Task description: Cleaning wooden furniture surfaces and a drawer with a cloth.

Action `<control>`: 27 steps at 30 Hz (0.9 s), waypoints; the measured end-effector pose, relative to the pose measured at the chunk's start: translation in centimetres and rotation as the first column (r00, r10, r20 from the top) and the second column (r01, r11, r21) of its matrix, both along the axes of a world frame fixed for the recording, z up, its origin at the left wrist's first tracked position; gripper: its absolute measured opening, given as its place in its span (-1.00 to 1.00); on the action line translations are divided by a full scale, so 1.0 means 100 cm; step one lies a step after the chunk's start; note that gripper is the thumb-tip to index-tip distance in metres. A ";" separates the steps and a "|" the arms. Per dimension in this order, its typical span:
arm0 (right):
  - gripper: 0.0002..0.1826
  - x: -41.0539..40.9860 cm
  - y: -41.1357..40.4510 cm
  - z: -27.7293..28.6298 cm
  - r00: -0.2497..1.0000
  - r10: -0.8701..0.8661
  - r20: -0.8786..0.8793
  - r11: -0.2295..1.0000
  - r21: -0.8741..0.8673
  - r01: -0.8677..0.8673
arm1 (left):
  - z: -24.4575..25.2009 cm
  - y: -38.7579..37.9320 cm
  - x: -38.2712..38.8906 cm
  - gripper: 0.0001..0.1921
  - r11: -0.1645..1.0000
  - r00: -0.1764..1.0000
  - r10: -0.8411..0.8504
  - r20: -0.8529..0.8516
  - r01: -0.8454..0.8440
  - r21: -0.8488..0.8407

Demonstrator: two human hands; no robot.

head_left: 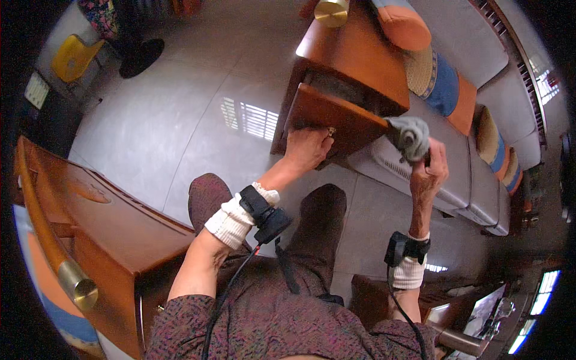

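Observation:
A wooden side cabinet stands in front of me with its drawer pulled partly out. Behind the drawer front a dark gap shows; the drawer's contents are hidden. At the front face, my left hand has its fingers closed around a small brass knob. My right hand grips a bunched grey cloth. That cloth meets the right end of the drawer front, and its lower part is blurred. Both wrists wear a white cuff and a black strapped device with a cable.
To the right runs a grey cushioned sofa with striped cushions. Another wooden cabinet is close on my left, beside a curved wooden armrest with a brass end. Further off are a yellow chair and a person's dark clothing.

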State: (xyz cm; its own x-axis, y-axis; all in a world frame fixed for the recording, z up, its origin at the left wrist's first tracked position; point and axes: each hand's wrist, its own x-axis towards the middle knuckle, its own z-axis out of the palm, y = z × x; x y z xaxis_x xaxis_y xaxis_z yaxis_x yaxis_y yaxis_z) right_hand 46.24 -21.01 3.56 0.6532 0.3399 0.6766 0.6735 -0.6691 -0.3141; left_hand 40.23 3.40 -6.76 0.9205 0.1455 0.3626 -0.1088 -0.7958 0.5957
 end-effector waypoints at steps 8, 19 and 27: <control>-0.58 -0.002 0.122 -0.019 0.898 0.304 0.317 0.942 -0.240 -0.235 | -0.020 -0.004 0.011 -0.58 0.999 0.998 0.010 -0.064 -0.013 -0.045; -0.64 0.004 0.211 -0.024 0.784 0.519 0.342 0.837 -0.392 -0.382 | -0.028 -0.008 0.014 -0.41 0.983 0.993 -0.046 0.110 0.064 -0.171; -0.61 0.008 0.104 -0.010 0.870 0.403 0.285 0.911 -0.211 -0.353 | 0.007 -0.007 0.002 -0.64 0.999 1.000 -0.017 -0.008 0.017 -0.044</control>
State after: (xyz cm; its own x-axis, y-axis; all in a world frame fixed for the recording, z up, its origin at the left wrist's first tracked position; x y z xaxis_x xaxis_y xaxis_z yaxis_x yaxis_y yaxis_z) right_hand 47.08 -10.57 2.53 0.2149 0.6295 0.7467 0.9304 -0.3645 0.0395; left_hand 40.46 2.67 -6.04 0.9260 0.1453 0.3483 -0.1169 -0.7671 0.6308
